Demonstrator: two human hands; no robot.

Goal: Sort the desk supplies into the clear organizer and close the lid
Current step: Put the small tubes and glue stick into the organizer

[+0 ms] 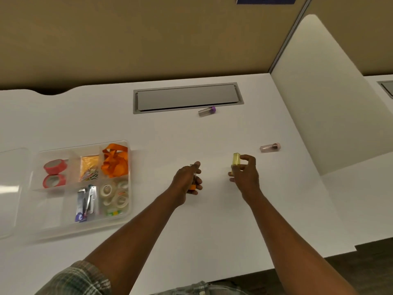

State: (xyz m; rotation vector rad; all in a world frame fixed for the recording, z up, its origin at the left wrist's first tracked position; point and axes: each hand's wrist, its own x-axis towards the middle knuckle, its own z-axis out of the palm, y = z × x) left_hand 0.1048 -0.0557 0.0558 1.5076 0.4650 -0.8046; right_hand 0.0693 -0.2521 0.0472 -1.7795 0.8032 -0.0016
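Observation:
The clear organizer (127, 173) lies at the left of the white desk, holding red tape rolls (54, 173), paper clips (89, 169), orange ribbon (116, 162), staplers (86, 202) and clear tape rolls (114, 193). Its clear lid (11, 188) rests open to its left. My left hand (187, 180) is closed around a small tube with an orange cap (193, 186). My right hand (244, 173) holds a yellow tube (236, 159) upright above the desk. A purple-capped tube (207, 111) and a pink tube (270, 147) lie loose on the desk.
A grey cable hatch (188, 97) is set into the desk at the back. A white divider panel (331, 99) stands at the right. The desk's front edge (297, 266) runs along the lower right.

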